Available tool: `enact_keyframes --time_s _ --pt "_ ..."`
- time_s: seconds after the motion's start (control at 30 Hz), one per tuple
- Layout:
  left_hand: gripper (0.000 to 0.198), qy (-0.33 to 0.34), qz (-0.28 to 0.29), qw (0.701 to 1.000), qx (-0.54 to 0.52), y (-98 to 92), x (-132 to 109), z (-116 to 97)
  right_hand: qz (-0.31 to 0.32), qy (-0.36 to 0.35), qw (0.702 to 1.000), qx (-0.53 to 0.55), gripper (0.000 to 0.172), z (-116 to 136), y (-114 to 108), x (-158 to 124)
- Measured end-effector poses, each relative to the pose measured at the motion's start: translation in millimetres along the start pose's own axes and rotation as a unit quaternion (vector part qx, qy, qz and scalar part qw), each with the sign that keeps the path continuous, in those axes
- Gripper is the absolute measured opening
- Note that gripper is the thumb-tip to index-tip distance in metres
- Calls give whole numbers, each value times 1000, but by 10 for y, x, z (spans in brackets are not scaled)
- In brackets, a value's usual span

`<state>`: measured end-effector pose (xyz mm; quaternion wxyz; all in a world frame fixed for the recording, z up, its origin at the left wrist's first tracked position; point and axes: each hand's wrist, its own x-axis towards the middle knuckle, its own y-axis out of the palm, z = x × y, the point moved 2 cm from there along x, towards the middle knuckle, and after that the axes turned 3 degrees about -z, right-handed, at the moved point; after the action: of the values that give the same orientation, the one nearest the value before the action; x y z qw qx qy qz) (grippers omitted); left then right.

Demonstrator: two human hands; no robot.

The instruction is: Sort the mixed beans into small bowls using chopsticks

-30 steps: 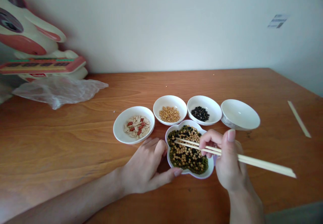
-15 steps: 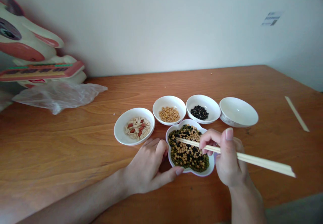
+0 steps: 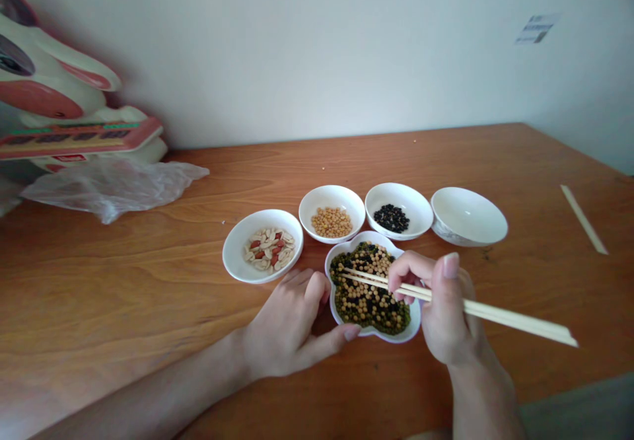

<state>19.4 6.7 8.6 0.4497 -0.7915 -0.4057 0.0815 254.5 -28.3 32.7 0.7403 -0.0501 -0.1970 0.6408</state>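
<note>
In my right hand is a pair of pale wooden chopsticks, held between thumb and fingers. Their tips reach into a white flower-shaped dish of mixed green beans, black beans and yellow soybeans. My left hand grips that dish at its left side, thumb on the near rim and fingers curled by the left edge. Behind the dish stand a bowl of soybeans and a bowl of black beans. A bowl of pale seeds and reddish peanuts sits to the left.
An empty white bowl stands at the right end of the row. A single chopstick-like stick lies farther right. At the back left are a crumpled plastic bag and a cow-shaped toy keyboard. A wall rises behind the table.
The chopstick tips have spread slightly apart inside the dish, and my right hand has shifted a little left. My left hand stays on the dish. The whole view has tilted slightly.
</note>
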Motion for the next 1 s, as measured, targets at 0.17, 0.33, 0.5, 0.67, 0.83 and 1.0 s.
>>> enact_keyframes --time_s 0.17,0.33,0.5,0.67,0.83,1.0 --pt "38 3 0 1000 2 2 6 -4 0 -4 1000 10 84 -11 -28 -7" --pt "38 4 0 1000 1 2 3 -13 6 -5 1000 15 82 -14 -46 -17" --pt "38 1 -1 1000 3 -2 5 -9 -11 -8 1000 8 78 56 -34 -5" --pt "37 2 -2 1000 5 1 8 -13 -28 -16 999 7 80 66 -33 0" --pt "37 -2 0 1000 4 2 16 -28 -58 -7 998 33 84 96 -40 -3" --pt "33 12 -5 1000 14 0 13 -31 -132 2 990 51 90 94 -149 -6"
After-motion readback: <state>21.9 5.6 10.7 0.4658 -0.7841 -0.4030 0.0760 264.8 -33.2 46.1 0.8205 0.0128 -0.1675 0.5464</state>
